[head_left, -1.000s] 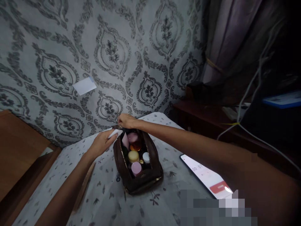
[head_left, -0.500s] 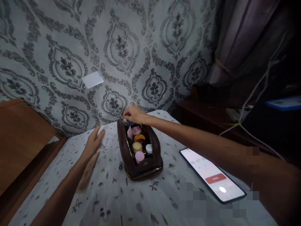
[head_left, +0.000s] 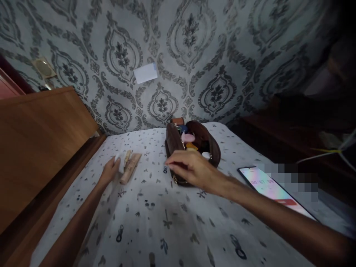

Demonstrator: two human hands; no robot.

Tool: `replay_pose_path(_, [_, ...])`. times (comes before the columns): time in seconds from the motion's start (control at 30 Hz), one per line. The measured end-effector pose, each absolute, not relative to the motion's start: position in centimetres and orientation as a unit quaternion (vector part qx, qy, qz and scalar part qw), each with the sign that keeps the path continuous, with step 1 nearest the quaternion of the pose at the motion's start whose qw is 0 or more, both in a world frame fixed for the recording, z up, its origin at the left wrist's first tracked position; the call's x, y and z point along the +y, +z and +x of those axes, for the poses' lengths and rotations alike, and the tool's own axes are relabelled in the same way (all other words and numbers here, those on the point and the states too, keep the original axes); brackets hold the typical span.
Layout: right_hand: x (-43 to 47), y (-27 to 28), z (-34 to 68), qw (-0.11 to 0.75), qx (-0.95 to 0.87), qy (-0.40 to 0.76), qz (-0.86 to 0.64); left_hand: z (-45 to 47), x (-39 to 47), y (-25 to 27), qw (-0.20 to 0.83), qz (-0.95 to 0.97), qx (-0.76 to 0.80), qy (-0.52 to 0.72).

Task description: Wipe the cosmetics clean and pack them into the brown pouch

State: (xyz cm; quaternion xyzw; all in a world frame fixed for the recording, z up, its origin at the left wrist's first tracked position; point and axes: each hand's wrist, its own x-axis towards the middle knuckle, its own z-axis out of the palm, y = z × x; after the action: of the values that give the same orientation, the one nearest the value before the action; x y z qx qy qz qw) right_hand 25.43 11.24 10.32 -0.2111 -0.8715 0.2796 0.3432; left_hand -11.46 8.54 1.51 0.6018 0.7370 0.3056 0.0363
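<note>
My left hand (head_left: 109,171), over the left side of the bed sheet, is closed on a white tissue (head_left: 120,159), whose lower part is blurred. Just right of it lie a beige squeeze tube (head_left: 130,168) and a thinner pale tube (head_left: 127,157). My right hand (head_left: 194,168) hangs before the near end of a brown cosmetics pouch (head_left: 171,139), thumb and forefinger brought together in a pinch. What the pinch holds, if anything, I cannot make out. The pouch gapes unzipped, showing a pink container (head_left: 188,138), an orange one (head_left: 191,145) and a white lid (head_left: 206,155).
A lit phone (head_left: 267,185) lies on the sheet (head_left: 150,222) at right. Patterned wallpaper (head_left: 122,55) with a white paper (head_left: 145,73) stands behind. A wooden board (head_left: 47,141) borders the left; dark furniture and a white cable (head_left: 317,156) are at right.
My right hand has come from the pouch's far end to its near end. The pouch's far end now shows a brown item. The view has swung left, and both tubes show beside my left hand.
</note>
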Motion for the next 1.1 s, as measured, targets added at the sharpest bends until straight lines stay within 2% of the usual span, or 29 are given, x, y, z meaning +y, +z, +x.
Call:
replay_pose_path(0.27, [6.8,5.1,20.4,0.248,-0.866,0.365,-0.236,-11.5,9.3,-0.3,0.020,0.609,0.769,0.193])
replay_pose_path(0.43, [5.2,2.9,18.3,0.247,-0.815,0.450,-0.268,-12.2,12.5,-0.4,0.037,0.568,0.814,0.114])
replay_pose_path(0.53, [4.7,1.2,17.5,0.257,-0.772,0.503,-0.291,-11.9,12.7,-0.1,0.035,0.572,0.812,0.108])
replay_pose_path(0.7, [5.3,-1.5,17.3,0.303,-0.644,0.631,-0.310,-11.3,10.2,1.7,0.021,0.615,0.765,0.190])
replay_pose_path(0.77, [5.7,-2.3,17.3,0.330,-0.596,0.669,-0.296,-9.7,8.2,2.3,0.096,0.642,0.695,0.310])
replay_pose_path(0.87, [5.9,-3.1,17.0,0.369,-0.533,0.712,-0.269,-5.7,4.9,1.8,0.200,0.638,0.630,0.395])
replay_pose_path(1.1, [4.3,-3.1,17.3,0.386,-0.464,0.767,-0.215,1.1,1.7,-2.1,0.234,0.655,0.600,0.395])
